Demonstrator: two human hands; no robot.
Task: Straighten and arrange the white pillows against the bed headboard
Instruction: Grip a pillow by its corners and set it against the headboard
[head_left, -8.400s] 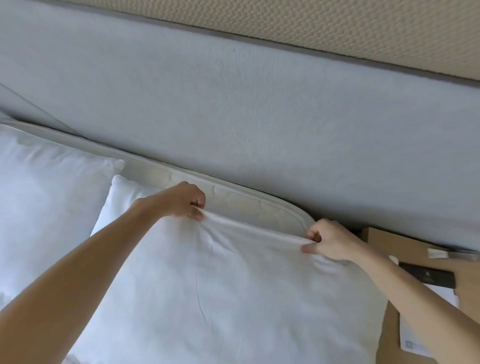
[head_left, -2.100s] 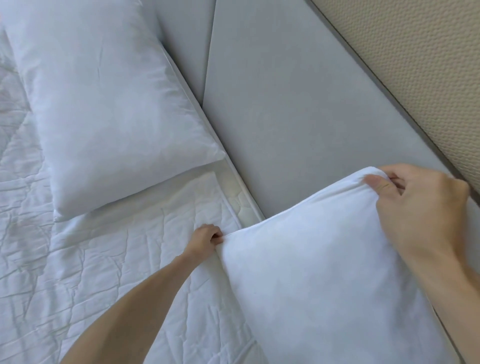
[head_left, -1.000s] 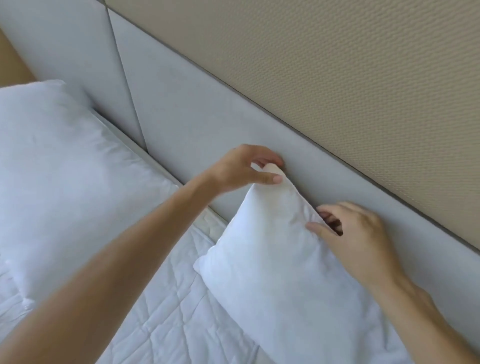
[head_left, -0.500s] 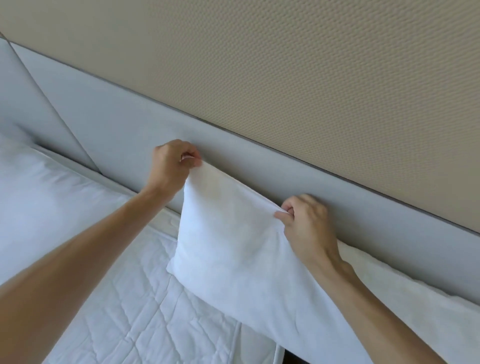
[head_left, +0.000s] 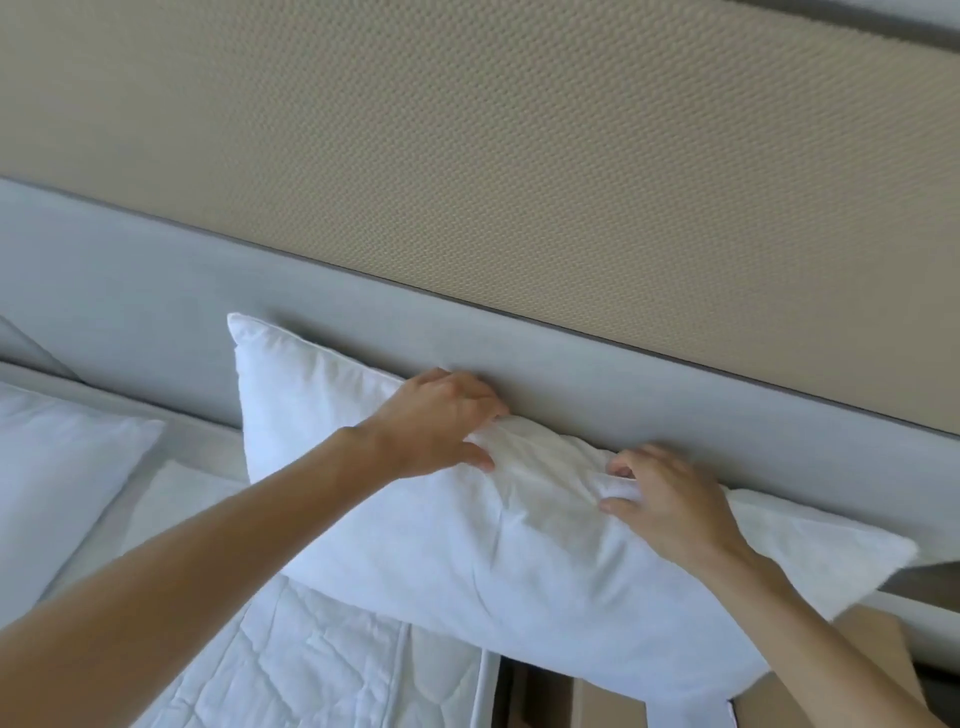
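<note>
Where both hands (head_left: 441, 421) pinch, the soft pillow (head_left: 415, 530) bunches.

My fingers (head_left: 483, 410) pinch a plain white pillow (head_left: 467, 561). The headboard (head_left: 156, 291) is pale grey, the wall (head_left: 467, 156) beige with fine dimples, the bed cover (head_left: 311, 670) white, quilted.

Two white pillows — one (head_left: 467, 561) against the headboard (head_left: 156, 312), another (head_left: 57, 478) at the left edge. Two hands — left (head_left: 441, 421), right (head_left: 670, 499). One headboard, one quilted mattress (head_left: 311, 670).
</note>
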